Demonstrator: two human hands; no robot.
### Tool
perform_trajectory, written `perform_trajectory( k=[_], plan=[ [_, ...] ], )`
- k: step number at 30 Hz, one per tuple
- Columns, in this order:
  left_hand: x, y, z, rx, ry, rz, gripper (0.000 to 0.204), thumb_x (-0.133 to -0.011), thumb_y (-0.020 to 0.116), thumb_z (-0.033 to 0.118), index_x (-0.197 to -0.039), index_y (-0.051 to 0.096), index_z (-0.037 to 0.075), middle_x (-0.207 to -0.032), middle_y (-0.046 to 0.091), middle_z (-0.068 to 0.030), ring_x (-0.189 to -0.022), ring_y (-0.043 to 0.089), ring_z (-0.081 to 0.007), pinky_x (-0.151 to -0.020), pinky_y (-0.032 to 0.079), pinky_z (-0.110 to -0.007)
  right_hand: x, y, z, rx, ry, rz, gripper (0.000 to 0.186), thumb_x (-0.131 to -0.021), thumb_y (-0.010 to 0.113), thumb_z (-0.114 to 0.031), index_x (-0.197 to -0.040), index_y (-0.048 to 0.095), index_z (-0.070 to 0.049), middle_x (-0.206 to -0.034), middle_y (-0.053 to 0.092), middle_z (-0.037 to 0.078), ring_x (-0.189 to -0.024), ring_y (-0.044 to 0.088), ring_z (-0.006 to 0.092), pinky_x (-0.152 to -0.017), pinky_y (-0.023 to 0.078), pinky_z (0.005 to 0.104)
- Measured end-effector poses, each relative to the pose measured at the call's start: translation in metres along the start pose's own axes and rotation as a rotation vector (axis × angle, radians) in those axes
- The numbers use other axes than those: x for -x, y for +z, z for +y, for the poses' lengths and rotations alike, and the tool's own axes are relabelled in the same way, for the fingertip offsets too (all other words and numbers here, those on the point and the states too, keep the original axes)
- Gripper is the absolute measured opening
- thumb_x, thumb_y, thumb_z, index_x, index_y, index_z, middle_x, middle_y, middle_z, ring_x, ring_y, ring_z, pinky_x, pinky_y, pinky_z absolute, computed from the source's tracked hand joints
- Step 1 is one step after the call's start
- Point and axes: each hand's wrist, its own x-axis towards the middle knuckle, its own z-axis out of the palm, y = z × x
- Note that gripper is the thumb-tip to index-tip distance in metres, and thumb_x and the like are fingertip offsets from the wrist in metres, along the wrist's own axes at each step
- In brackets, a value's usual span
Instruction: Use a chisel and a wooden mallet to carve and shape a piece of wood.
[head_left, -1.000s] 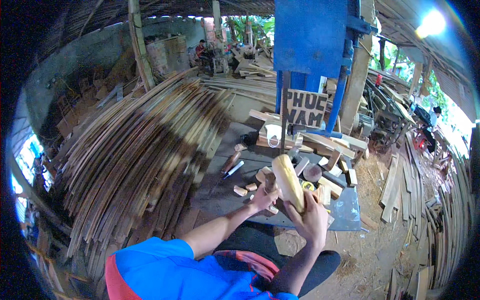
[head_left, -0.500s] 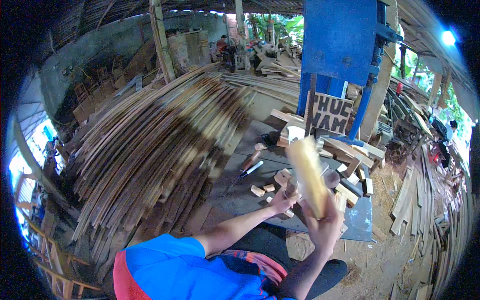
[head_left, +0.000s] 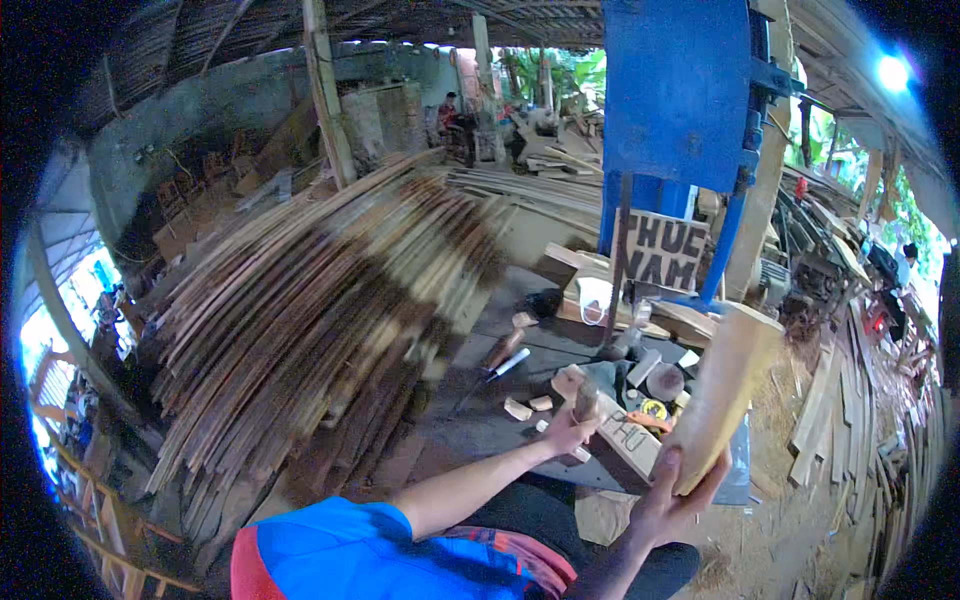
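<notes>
Right hand [head_left: 684, 492] gripped the block [head_left: 728, 390], its length slanting far-right; left hand [head_left: 570, 433], curled, held a brown piece [head_left: 586, 402] (blurred).

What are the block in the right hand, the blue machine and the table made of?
Block: likely bare wood; pale, yellowish, matt.
Machine: probably painted metal; flat, even blue panel with bracket-like fittings.
Table: dark grey, smooth-looking; perhaps metal, but coated board can't be ruled out.

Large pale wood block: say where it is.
Right of centre in the head view, the large pale wood block is in the right hand, lower than the blue machine.
</notes>
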Motion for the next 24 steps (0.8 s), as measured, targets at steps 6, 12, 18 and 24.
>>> perform_trajectory(
  k=[6, 12, 18, 24],
  plan=[
    [-0.017, -0.020, -0.008, -0.102, -0.058, -0.010, 0.018, -0.095, 0.060, 0.025, -0.090, 0.056, 0.008, -0.069, 0.054, 0.0024, -0.057, 0.052, -0.0080, -0.051, 0.043, -0.027, -0.021, 0.003, -0.001, 0.889, 0.040, -0.661, 0.037, -0.077, 0.077, -0.023, -0.107, 0.064, -0.004, -0.086, 0.069, 0.014, -0.075, 0.069, 0.0296, -0.071, 0.052, 0.0329],
    [-0.011, -0.017, 0.003, -0.178, -0.124, -0.024, 0.023, -0.093, 0.062, 0.026, -0.081, 0.055, 0.009, -0.065, 0.053, 0.0034, -0.054, 0.051, -0.0072, -0.050, 0.042, -0.026, -0.022, -0.001, 0.002, 0.403, -0.089, -0.459, 0.044, -0.078, 0.077, -0.013, -0.113, 0.059, 0.006, -0.093, 0.069, 0.016, -0.087, 0.065, 0.0172, -0.078, 0.051, 0.0321],
    [-0.008, -0.010, 0.014, -0.193, -0.124, -0.020, 0.031, -0.094, 0.064, 0.032, -0.074, 0.053, 0.012, -0.060, 0.051, 0.0038, -0.052, 0.052, -0.0071, -0.049, 0.042, -0.027, -0.003, -0.003, 0.019, 0.053, -0.079, 0.037, 0.053, -0.086, 0.072, -0.029, -0.124, 0.052, 0.003, -0.099, 0.063, 0.012, -0.085, 0.062, 0.0195, -0.077, 0.050, 0.0306],
    [-0.009, -0.017, 0.010, -0.181, -0.114, -0.056, 0.029, -0.093, 0.063, 0.029, -0.074, 0.055, 0.008, -0.066, 0.054, 0.0030, -0.056, 0.052, -0.0065, -0.050, 0.041, -0.026, -0.021, -0.006, 0.020, 0.389, 0.003, -0.507, 0.038, -0.081, 0.073, -0.020, -0.110, 0.061, 0.001, -0.079, 0.065, 0.010, -0.076, 0.063, 0.0163, -0.068, 0.051, 0.0325]
  ],
)
